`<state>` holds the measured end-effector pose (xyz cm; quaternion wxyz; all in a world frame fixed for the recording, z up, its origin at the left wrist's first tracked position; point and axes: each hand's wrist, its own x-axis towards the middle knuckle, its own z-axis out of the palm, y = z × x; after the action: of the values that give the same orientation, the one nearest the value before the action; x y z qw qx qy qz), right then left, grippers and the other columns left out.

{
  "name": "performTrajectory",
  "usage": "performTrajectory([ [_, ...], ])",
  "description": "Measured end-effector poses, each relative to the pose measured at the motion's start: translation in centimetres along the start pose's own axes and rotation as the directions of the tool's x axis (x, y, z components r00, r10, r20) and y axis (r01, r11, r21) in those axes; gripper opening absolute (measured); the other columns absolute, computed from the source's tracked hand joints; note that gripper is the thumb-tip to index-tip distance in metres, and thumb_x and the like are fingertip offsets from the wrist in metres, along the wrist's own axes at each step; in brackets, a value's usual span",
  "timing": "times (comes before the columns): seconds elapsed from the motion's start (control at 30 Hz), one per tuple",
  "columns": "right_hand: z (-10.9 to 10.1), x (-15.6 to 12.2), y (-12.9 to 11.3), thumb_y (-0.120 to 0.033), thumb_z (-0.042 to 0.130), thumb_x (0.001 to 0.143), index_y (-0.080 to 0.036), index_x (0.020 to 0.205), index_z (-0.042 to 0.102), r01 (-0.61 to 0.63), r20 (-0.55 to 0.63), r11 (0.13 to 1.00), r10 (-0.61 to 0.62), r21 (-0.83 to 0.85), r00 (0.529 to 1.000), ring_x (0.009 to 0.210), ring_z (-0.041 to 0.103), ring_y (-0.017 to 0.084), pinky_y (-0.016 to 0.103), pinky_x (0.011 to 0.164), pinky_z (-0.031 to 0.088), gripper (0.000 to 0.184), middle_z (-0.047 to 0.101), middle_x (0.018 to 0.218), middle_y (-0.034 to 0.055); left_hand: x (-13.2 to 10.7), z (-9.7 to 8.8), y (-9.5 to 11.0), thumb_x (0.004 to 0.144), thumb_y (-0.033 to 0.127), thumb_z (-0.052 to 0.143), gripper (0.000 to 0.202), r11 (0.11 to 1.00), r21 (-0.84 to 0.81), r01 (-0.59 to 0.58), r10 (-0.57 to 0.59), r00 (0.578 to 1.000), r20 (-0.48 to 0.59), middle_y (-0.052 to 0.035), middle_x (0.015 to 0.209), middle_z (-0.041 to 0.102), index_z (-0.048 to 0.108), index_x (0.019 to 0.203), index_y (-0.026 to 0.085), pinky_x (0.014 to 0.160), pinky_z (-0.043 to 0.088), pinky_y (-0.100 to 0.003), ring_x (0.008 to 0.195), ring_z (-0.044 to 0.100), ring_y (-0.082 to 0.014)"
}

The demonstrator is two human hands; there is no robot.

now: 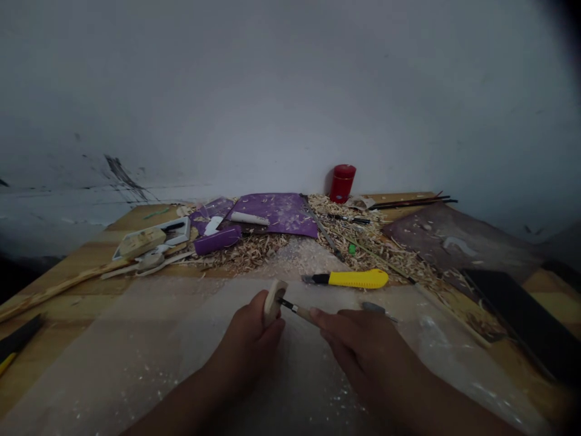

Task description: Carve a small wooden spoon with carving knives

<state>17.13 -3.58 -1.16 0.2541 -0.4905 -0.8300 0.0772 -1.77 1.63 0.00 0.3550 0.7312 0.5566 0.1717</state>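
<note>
Left hand (pixel 254 327), lower centre of frame, is closed around a round wooden piece (pixel 274 300) held on edge above the desk (pixel 113 351). Right hand (pixel 358 336) grips a small carving tool (pixel 294 309), its tip touching the piece. A yellow utility knife (pixel 351 278) lies just beyond; wood shavings (pixel 245 248) are heaped behind.

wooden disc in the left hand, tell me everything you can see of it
The wooden disc is small, round and pale, apparently bare light wood, with a thick rim and a darker hollow in the face turned right. It stands on edge, slightly tilted, just above the pale sheet. The left hand grips it from below and behind, wrapped around the rim. The dark tip of a thin carving tool, held in the right hand, meets the hollowed face.
</note>
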Motion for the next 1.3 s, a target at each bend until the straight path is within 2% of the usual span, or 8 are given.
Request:
performTrajectory([
  [0.3, 0.8, -0.2, 0.5, -0.013, 0.040, 0.086, -0.017, 0.111, 0.057, 0.002, -0.052, 0.996, 0.003, 0.094, 0.999, 0.059, 0.057, 0.015, 0.026, 0.056, 0.039, 0.030, 0.064, 0.070, 0.0034, 0.0, 0.2, -0.5, 0.072, 0.018, 0.046, 0.003, 0.982, -0.190, 0.008, -0.008, 1.000, -0.001, 0.0039, 0.063, 0.046, 0.044, 0.070, 0.019, 0.056, 0.034, -0.024, 0.060, 0.043, -0.0129],
  [0.53, 0.8, 0.6, 0.2, -0.013, 0.044, 0.084, -0.021, 0.109, 0.060, -0.055, -0.082, 0.954, 0.082, 0.295, 0.993, 0.077, 0.064, 0.016, 0.028, 0.069, 0.048, 0.031, 0.070, 0.090, 0.0045, 0.1, 0.4, -0.5, 0.073, 0.021, 0.050, 0.008, 0.864, -0.484, 0.140, -0.089, 0.988, 0.126, 0.0087, 0.049, 0.038, 0.042, 0.071, 0.020, 0.040, 0.028, -0.018, 0.039, 0.033, -0.0065],
  [0.7, 0.2, 1.3, 0.2, -0.017, 0.049, 0.083, -0.022, 0.098, 0.065, -0.231, -0.027, 0.807, 0.292, 0.544, 0.956, 0.077, 0.065, 0.016, 0.027, 0.066, 0.050, 0.023, 0.070, 0.087, 0.0012, 0.1, 0.8, -0.1, 0.071, 0.025, 0.052, 0.013, 0.694, -0.665, 0.275, -0.149, 0.959, 0.241, 0.0122, 0.038, 0.035, 0.039, 0.071, 0.022, 0.030, 0.021, -0.017, 0.027, 0.025, -0.0052],
  [0.83, -0.4, 1.4, 1.0, -0.020, 0.051, 0.081, -0.020, 0.096, 0.066, -0.275, -0.018, 0.744, 0.359, 0.609, 0.933, 0.078, 0.066, 0.017, 0.029, 0.067, 0.051, 0.021, 0.071, 0.089, 0.0028, 0.2, 0.8, -0.3, 0.071, 0.027, 0.052, 0.013, 0.668, -0.688, 0.284, -0.145, 0.956, 0.254, 0.0120, 0.036, 0.035, 0.040, 0.072, 0.022, 0.028, 0.020, -0.017, 0.026, 0.025, -0.0061],
  [0.97, -0.6, 1.2, 2.6, -0.022, 0.046, 0.086, -0.020, 0.102, 0.064, -0.274, -0.085, 0.887, 0.326, 0.371, 0.941, 0.080, 0.066, 0.016, 0.026, 0.067, 0.052, 0.024, 0.070, 0.094, 0.0035, 0.3, 0.4, -0.4, 0.071, 0.029, 0.050, 0.011, 0.754, -0.606, 0.254, -0.173, 0.966, 0.190, 0.0116, 0.040, 0.034, 0.041, 0.073, 0.022, 0.031, 0.023, -0.018, 0.028, 0.025, -0.0062],
  [1.13, -0.5, 0.9, 4.8, -0.018, 0.048, 0.084, -0.025, 0.109, 0.063, -0.283, -0.179, 0.949, 0.256, -0.142, 0.950, 0.074, 0.066, 0.021, 0.033, 0.066, 0.049, 0.030, 0.071, 0.090, 0.0060, 1.3, -1.1, -1.4, 0.075, 0.032, 0.048, 0.016, 0.995, -0.089, 0.041, -0.059, 0.975, -0.216, 0.0011, 0.068, 0.057, 0.051, 0.087, 0.021, 0.055, 0.038, -0.026, 0.058, 0.054, -0.0157],
  [1.23, -0.5, 0.9, 5.3, -0.016, 0.046, 0.083, -0.022, 0.114, 0.060, -0.310, -0.206, 0.930, 0.270, -0.198, 0.941, 0.068, 0.066, 0.024, 0.035, 0.061, 0.048, 0.035, 0.070, 0.083, 0.0101, 2.2, -1.6, -2.2, 0.074, 0.031, 0.048, 0.023, 0.998, 0.034, 0.052, -0.044, 0.977, -0.207, -0.0017, 0.073, 0.058, 0.053, 0.095, 0.020, 0.059, 0.038, -0.027, 0.066, 0.055, -0.0180],
  [1.3, -0.3, 1.0, 5.1, -0.015, 0.046, 0.082, -0.021, 0.112, 0.062, -0.294, -0.201, 0.934, 0.254, -0.203, 0.946, 0.066, 0.065, 0.023, 0.034, 0.060, 0.048, 0.034, 0.070, 0.079, 0.0096, 2.4, -1.4, -2.2, 0.075, 0.030, 0.047, 0.026, 0.984, -0.137, 0.113, -0.128, 0.987, -0.101, 0.0024, 0.061, 0.051, 0.051, 0.098, 0.019, 0.049, 0.036, -0.024, 0.051, 0.049, -0.0139],
])
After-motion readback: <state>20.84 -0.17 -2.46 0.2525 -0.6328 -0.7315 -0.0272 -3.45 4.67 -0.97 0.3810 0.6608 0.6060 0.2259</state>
